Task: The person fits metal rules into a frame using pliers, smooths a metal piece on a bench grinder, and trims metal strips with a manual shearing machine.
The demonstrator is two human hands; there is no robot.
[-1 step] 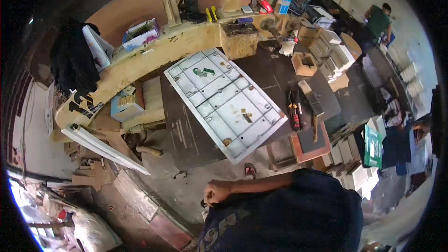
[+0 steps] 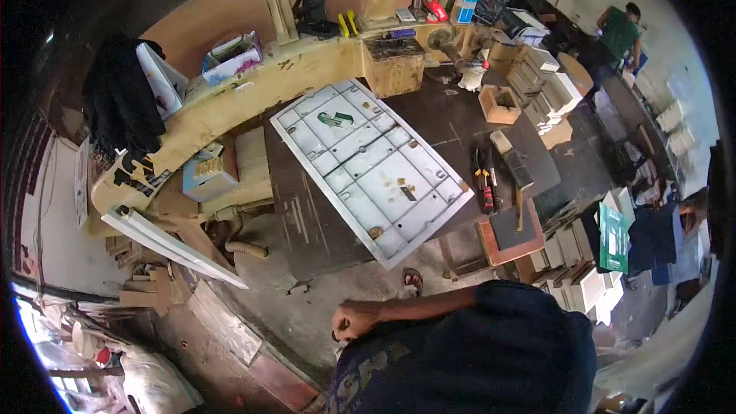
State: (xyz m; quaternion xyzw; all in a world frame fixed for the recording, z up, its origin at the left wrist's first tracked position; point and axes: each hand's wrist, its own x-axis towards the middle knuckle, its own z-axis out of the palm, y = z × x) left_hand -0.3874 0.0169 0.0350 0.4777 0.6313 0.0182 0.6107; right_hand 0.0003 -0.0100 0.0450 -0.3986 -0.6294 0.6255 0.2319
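Observation:
My right hand (image 2: 356, 320) is held low in front of my dark shirt (image 2: 452, 356), its forearm crossing my body from the right. The fingers are curled in. A small dark spot shows at the fingertips, too small to name. My left hand is out of sight. Beyond the hand, a white ribbed panel (image 2: 353, 155) lies slantwise on the dark table (image 2: 307, 234). On the panel rest a green piece (image 2: 336, 119) and small brown bits (image 2: 406, 191). To its right lie red-and-black-handled pliers (image 2: 486, 192) and a tool with a long narrow handle (image 2: 515, 172).
A wooden block (image 2: 392, 69) and an open wooden box (image 2: 501, 105) stand behind the panel. Stacked pale cartons (image 2: 540, 80) and a green packet (image 2: 612, 238) are at the right. A white strip (image 2: 169, 245) leans at the left. A person (image 2: 619, 34) is at the back right.
The view has shifted very slightly. My right hand stays curled in front of my shirt, and the panel and tools lie as before.

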